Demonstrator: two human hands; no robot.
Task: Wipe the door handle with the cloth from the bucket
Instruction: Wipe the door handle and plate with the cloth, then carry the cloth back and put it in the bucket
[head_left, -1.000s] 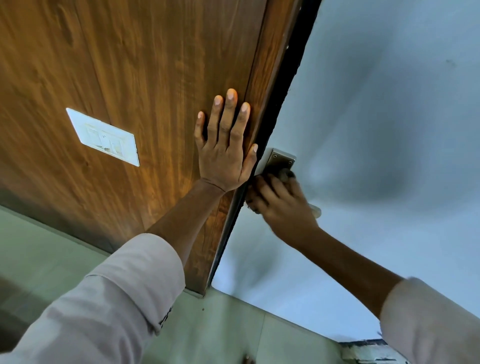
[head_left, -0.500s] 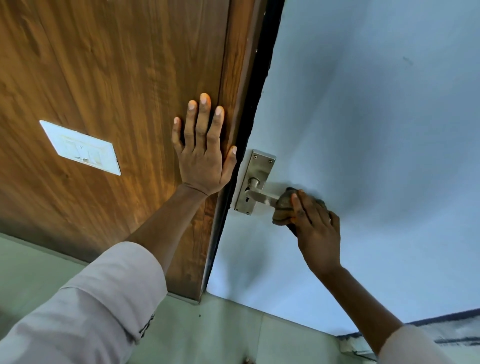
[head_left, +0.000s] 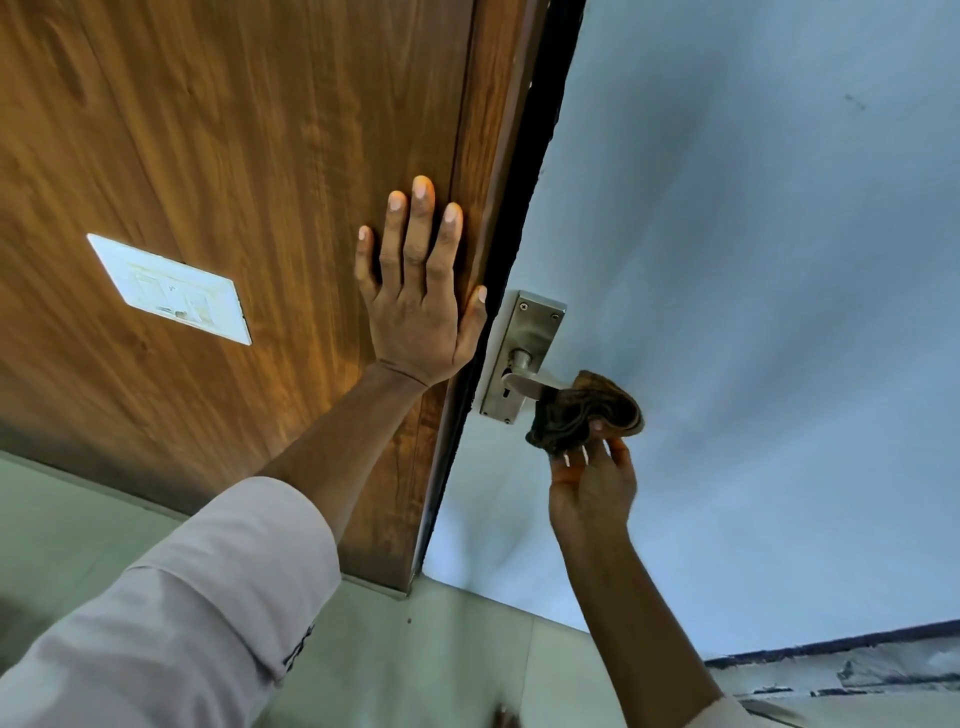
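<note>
A metal lever door handle on a steel backplate is fixed to a pale blue door. A dark brown cloth is bunched over the lever's outer end, hiding its tip. My right hand is just below, its fingertips pinching the cloth's lower edge. My left hand lies flat with spread fingers on the brown wooden panel left of the door's edge and holds nothing. No bucket is in view.
A white switch plate is mounted on the wooden panel at left. Pale green floor tiles run along the bottom. A dark-edged strip lies at the lower right.
My right hand has slid with the cloth from the backplate outward along the lever to its end, then dropped below it, pinching the cloth by the fingertips. The left hand stays flat.
</note>
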